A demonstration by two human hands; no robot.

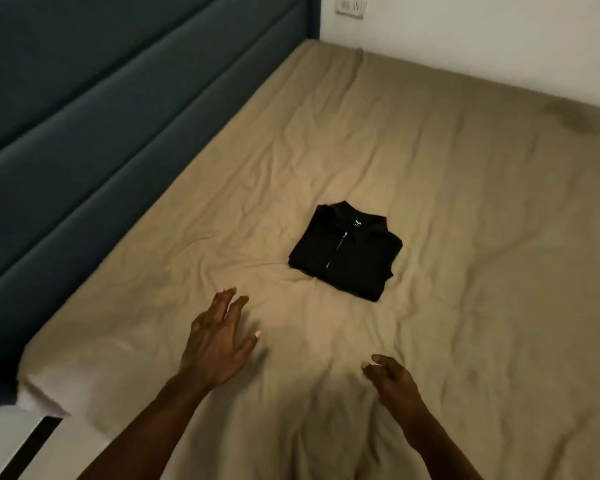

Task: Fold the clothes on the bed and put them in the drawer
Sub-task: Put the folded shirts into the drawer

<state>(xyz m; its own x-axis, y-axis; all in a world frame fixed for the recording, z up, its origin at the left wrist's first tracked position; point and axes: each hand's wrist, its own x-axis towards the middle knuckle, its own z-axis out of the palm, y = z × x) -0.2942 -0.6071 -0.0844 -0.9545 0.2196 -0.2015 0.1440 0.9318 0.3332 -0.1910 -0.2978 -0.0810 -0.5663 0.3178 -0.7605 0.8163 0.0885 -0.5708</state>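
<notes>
Black and neatly folded, the top [345, 252] lies mid-bed [465, 202], apart from both empty hands (left hand [219, 341] fingers spread wide, right hand [394, 379] loosely curled), so sliding a flat hand under each side should keep the folds intact.

Left hand [215, 344] outstretched, fingers spread; right hand [394, 381] loosely curled (both empty).

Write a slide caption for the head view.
Folded black zip shirt on tan bedsheet; left hand and right hand open nearby.
</notes>
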